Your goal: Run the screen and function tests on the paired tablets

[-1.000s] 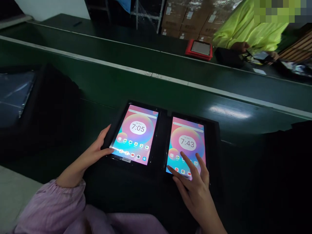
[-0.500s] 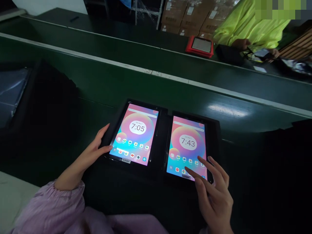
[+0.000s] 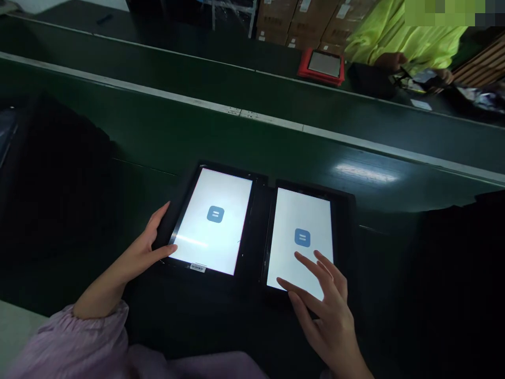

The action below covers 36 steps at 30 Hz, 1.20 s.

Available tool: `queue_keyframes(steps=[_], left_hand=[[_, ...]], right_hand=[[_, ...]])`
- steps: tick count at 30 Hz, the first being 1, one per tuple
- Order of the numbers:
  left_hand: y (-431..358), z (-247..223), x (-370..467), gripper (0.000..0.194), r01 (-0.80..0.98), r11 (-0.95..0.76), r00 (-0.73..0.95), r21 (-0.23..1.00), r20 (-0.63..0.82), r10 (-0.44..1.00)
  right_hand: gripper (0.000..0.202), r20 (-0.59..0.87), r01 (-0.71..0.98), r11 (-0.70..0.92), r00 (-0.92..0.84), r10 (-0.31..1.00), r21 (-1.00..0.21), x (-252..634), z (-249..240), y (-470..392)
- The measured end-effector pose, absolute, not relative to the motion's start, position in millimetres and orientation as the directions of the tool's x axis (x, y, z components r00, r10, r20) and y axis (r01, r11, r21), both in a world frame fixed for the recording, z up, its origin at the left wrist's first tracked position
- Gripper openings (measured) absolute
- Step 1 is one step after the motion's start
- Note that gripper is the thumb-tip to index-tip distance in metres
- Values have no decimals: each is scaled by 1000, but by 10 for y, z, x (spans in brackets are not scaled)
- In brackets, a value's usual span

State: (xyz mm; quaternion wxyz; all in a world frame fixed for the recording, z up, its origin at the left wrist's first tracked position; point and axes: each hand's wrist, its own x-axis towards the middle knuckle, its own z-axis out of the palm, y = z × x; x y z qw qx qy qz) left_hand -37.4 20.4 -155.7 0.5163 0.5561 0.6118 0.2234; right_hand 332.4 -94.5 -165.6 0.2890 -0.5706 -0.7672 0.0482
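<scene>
Two lit tablets lie side by side in black trays on the green bench. Both the left tablet [image 3: 221, 239] and the right tablet [image 3: 288, 213] show a white screen with a blue icon marked by two bars. My left hand [image 3: 144, 250] grips the lower left edge of the left tablet and its tray, thumb on the front corner. Over the lower part of the right tablet is my right hand [image 3: 325, 305], fingers spread, holding nothing; the index fingertip is at the screen's lower left. A small label [image 3: 198, 268] sits at the left tablet's bottom edge.
Dark stacked shapes stand at the left [image 3: 59, 173] and right [image 3: 461, 268]. Across the bench, a red tray [image 3: 305, 71] holds a flat grey panel. A person in a yellow-green top [image 3: 418, 37] handles items there. Cardboard boxes [image 3: 276, 16] are stacked behind.
Both screens have gone from colourful home screens with clocks to white with a blue icon. My right hand has moved left and slightly down across the right tablet; my left hand keeps its grip.
</scene>
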Motion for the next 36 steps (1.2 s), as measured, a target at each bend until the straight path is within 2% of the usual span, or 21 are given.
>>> queue_keyframes(steps=[5,7,10,13,18,23,28,33,36], left_hand=[[229,-1497,-361,109,465,326,113,823,-421,900],[275,-1459,-323,105,429,362,76,828,-432,899],[400,-1402,-226,89,316,439,-34,841,-453,891],[533,-1353,-104,67,244,484,-171,840,-454,874],[626,-1331,7,42,182,440,-265,879,-387,883],[653,-1429,-58,41,207,449,-298,869,-381,875],[675,-1504,-119,35,226,430,-315,874,-352,882],[680,-1460,-74,32,232,442,-346,867,-351,870],[680,-1431,-45,31,249,439,-364,863,-336,869]], right_hand=[[21,427,859,302,-110,898,-413,3408,-1580,-929],[23,433,887,218,-23,901,-406,3547,-1519,-858],[32,411,909,21,167,896,-416,3798,-1485,-675],[40,461,897,-52,274,844,-439,3950,-1578,-471],[33,467,916,6,198,862,-401,3905,-1770,-327],[32,413,939,62,90,906,-340,3876,-1767,-352],[36,480,946,-24,186,857,-324,3918,-1756,-357],[31,431,940,75,81,899,-332,3892,-1747,-355],[30,448,942,25,136,884,-336,3897,-1757,-361]])
